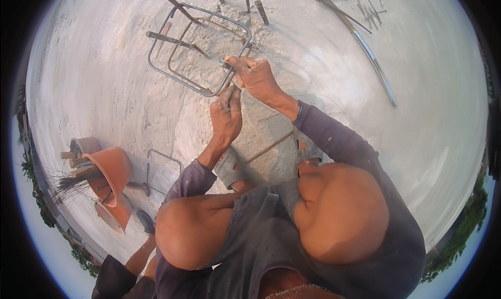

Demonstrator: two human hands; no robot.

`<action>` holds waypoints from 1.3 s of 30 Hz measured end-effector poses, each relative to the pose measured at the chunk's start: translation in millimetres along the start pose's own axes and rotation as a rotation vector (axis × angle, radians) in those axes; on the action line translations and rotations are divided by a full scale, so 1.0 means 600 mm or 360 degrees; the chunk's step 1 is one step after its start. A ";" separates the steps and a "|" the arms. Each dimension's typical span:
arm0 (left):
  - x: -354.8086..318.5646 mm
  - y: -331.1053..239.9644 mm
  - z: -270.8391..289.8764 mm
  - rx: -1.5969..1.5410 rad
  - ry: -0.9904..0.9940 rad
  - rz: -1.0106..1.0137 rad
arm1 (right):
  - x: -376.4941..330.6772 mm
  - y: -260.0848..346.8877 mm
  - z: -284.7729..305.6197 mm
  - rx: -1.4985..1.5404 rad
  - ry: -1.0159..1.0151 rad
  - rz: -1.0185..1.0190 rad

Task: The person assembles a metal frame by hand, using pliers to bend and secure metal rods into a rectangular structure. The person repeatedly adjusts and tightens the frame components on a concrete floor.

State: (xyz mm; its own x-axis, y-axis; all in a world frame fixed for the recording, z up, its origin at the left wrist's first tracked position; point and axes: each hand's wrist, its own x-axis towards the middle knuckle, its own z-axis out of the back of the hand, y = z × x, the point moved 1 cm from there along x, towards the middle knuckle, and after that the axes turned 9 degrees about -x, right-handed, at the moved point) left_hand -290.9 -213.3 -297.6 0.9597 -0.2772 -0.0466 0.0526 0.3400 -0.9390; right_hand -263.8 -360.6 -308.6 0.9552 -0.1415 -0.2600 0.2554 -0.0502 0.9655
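Right hand (257,80): fingers curled, thumb pressed against the index; a small greenish piece (223,63) shows at the fingertips, though whether it is gripped cannot be told. Left hand (226,114): just below, knuckles up, fingers folded and pressed together; anything pinched between them is hidden. Both are at the near right corner of a grey metal frame (180,81), a rounded rectangle.

Frame position: on the concrete slab (433,116), ahead of the person, well in from the slab's left and right edges. Beneath it, a rusty frame of like shape, partly overlapped. Rusty bar stubs (261,12) stand within and beyond the frames.

Between the feet: a rusty rod (269,145), flat on the slab.

Toward the slab's right edge: a long-handled tool (373,64), silver grip pointing nearward; short thin rods (371,12) scattered beside its far end.

Toward the slab's left edge: orange buckets (117,166), one holding wooden handles (83,166) and dark wires (73,181). Bent wire (166,155) lies just beside. Nearer: another person's shoe (146,222).
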 end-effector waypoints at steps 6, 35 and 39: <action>0.005 -0.036 -0.005 0.0144 0.0181 0.0051 | -0.003 -0.006 0.000 -0.0044 -0.0018 0.0018; 0.289 -0.118 0.119 0.0971 0.1116 0.0515 | 0.008 -0.012 0.008 -0.0020 0.0086 -0.0056; 0.204 -0.140 0.110 0.1411 0.0864 0.0288 | 0.004 -0.007 0.010 -0.0089 0.0029 0.0101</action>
State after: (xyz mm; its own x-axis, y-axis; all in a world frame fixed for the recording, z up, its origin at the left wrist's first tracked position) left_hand -159.8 -216.2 -201.8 0.7327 -0.4469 -0.5132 0.3140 0.8911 -0.3276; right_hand -263.5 -366.8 -313.2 0.9722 -0.1244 -0.1982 0.2014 0.0138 0.9794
